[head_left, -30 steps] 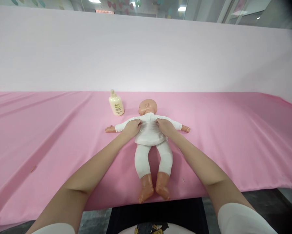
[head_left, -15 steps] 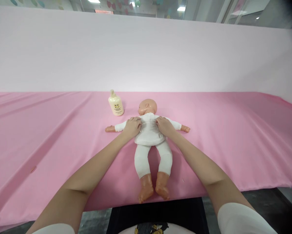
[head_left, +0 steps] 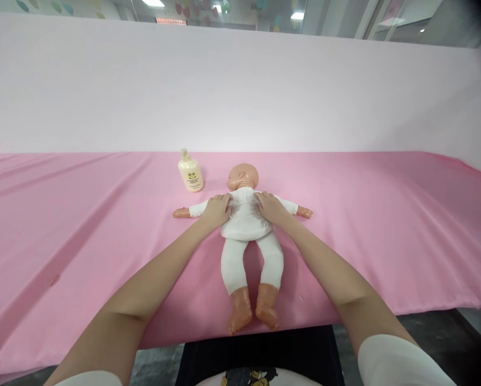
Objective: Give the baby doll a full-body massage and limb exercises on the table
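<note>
A baby doll (head_left: 246, 228) in a white top and leggings lies face down, head turned to the left and arms spread wide. My left hand (head_left: 217, 209) rests on the left side of its upper back, fingers laid on the cloth and thumb apart below them. On the opposite side, my right hand (head_left: 271, 207) lies against the back in the same way, its fingers reaching inward over the shirt. Between the hands the white fabric is lightly creased. A cream pump bottle (head_left: 191, 173) stands left of the doll's head, touched by neither hand.
Pink cloth (head_left: 103, 225) with soft folds covers the table, and its front edge runs just below the doll's feet. Behind it rises a white partition (head_left: 240, 86). A small fleck (head_left: 54, 280) lies on the cloth at the left.
My fingers have loosened from a more curled shape and lie flatter on the doll's back. The doll and the bottle stay where they were.
</note>
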`<state>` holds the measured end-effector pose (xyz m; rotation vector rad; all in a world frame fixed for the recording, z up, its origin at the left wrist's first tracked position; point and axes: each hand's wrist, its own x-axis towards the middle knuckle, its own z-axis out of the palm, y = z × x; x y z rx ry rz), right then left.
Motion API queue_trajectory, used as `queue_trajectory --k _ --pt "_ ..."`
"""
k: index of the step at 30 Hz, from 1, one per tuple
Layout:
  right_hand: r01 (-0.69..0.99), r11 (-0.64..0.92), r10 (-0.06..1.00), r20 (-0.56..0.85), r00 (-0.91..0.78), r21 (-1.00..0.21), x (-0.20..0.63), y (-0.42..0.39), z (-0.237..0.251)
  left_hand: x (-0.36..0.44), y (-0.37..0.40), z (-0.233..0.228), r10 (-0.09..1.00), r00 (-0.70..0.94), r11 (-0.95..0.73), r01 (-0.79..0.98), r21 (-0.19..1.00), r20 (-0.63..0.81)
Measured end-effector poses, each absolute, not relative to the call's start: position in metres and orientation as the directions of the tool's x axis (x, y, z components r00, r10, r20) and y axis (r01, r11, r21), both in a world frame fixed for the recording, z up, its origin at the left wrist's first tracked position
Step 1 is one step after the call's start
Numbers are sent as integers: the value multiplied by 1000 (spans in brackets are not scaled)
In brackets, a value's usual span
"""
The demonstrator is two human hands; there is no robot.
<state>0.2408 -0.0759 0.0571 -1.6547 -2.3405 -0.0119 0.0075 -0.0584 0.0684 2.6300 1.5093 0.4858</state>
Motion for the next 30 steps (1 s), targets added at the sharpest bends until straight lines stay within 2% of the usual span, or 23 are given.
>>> queue_trajectory --k 4,14,20,25,28,30 --pt "915 360 917 250 -311 -181 246 -68 48 6 -54 61 834 475 -538 813 223 283" --pt "848 389 911 288 -296 -361 252 -68 47 4 -44 50 817 476 -565 774 285 325" --pt "852 353 926 275 -259 -386 249 -71 49 2 -39 42 796 470 -589 747 309 382" --pt "881 220 968 203 -145 -419 243 -78 54 -6 -34 36 786 444 -597 725 343 431" --pt "923 115 987 143 -66 -368 238 -82 56 -10 -34 37 828 428 -545 765 344 361" --pt "945 69 992 121 -32 -320 236 -83 57 -9 -36 38 862 407 -491 818 301 301"
